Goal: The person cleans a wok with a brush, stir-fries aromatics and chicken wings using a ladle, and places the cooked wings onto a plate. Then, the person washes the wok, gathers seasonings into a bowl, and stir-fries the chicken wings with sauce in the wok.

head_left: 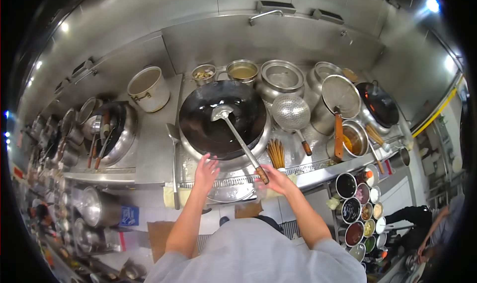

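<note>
A large black wok [198, 116] sits on the stove in front of me. Its metal ladle [242, 143] lies with the bowl inside the wok and the wooden handle over the front rim. My left hand [206, 171] is at the wok's front left edge, fingers spread, holding nothing. Beside the ladle's wooden end is my right hand [276, 179], with its fingers apart near the handle; whether they touch it is unclear. A bamboo brush [276, 154] stands just right of the handle.
Left of the wok lies a long spatula [174, 168]. To the right are a perforated skimmer [291, 112], a strainer [341, 96] and a pot [354, 138]. Seasoning bowls [352, 209] stand at the lower right. Another person [444, 223] is at far right.
</note>
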`<state>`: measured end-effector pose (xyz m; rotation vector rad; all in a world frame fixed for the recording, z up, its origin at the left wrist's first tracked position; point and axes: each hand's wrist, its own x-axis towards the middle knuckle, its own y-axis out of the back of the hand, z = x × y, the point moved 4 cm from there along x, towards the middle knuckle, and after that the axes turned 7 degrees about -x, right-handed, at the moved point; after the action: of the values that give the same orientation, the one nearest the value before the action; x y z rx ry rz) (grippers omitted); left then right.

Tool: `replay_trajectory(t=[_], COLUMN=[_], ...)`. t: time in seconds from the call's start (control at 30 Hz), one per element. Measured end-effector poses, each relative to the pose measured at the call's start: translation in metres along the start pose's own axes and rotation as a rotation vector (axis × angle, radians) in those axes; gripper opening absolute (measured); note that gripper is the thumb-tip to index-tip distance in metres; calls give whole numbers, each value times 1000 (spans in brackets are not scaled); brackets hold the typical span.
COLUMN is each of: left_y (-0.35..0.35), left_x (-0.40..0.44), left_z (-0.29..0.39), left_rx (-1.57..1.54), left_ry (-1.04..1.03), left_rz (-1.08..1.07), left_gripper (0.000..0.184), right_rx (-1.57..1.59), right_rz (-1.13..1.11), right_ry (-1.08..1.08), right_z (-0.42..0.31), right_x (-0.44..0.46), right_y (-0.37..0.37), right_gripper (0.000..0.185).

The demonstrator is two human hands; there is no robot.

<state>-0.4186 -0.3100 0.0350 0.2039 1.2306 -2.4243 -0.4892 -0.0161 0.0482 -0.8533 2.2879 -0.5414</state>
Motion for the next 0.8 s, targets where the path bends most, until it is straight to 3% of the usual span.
replay_trajectory(t=[0.03, 0.07, 0.1, 0.13, 0.17, 0.23, 0.3, 0.37, 0.43, 0.5, 0.63, 0.73, 0.8], left_y=[-3, -8, -12, -9, -4, 3, 7, 4, -12, -19, -26, -26, -25], left_x=[15, 27, 37, 48, 54, 55, 44, 27, 6, -1, -3, -21, -31], left_z=[4, 8, 11, 15, 18, 25, 28, 40, 45, 41, 27, 28, 28], left_rx=[-171, -180, -376, -570, -572, -646, -732, -709, -715, -709, -635, -551, -500], left_ry=[-3, -3, -11, -10, 4, -35, -34, -77, -82, -125, -81, -142, -151], left_rz=[32, 11, 63, 119, 104, -107, -70, -174, -159, -76, -78, 39, 44], left_gripper=[43, 43, 35, 30, 30, 29, 30, 29, 28, 29, 31, 34, 34], right_rx=[-122, -346, -564, -421, -423, -87, -81, -558, -471, -391, -456, -591, -591], right_rz=[-31, 61, 157, 159, 176, 49, 53, 383, 437, 465, 629, 853, 867], right_ry=[-23, 11, 45, 53, 64, 127, 152, 73, 261, 312, 312, 270, 244], right_z=[-7, -19, -30, -35, -39, -36, -28, -28, -28, -26, -26, -24, -18], right_x=[26, 36, 40, 39, 27, 1, -18, -38, -51, -62, -49, -29, -9], right_y=[-6, -27, -50, -72, -88, -114, -106, -83, -60, -42, 27, 101, 153], right_gripper=[42, 37, 34, 30, 30, 29, 25, 20, 19, 20, 24, 34, 36])
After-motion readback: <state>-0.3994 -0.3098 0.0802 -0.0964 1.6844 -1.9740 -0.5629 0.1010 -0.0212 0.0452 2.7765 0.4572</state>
